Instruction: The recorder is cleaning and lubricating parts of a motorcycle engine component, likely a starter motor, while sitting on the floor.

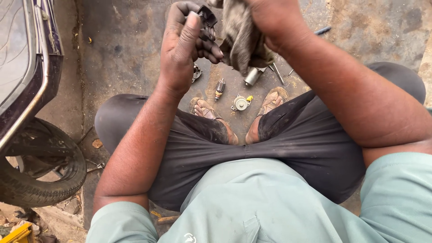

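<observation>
Black part pinched in left fingers — right hand grips rag.

Both hands raised together, left hand and right hand clenched.

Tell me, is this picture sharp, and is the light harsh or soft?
Head view: soft, even daylight with faint shadows; left hand with its small black part and right hand with the rag look sharp; edges bend, wide-lens style.

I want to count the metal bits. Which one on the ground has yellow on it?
The round silver part between the feet: it has a yellow tab. The shiny cylinder and the copper-wound rotor show none.
</observation>
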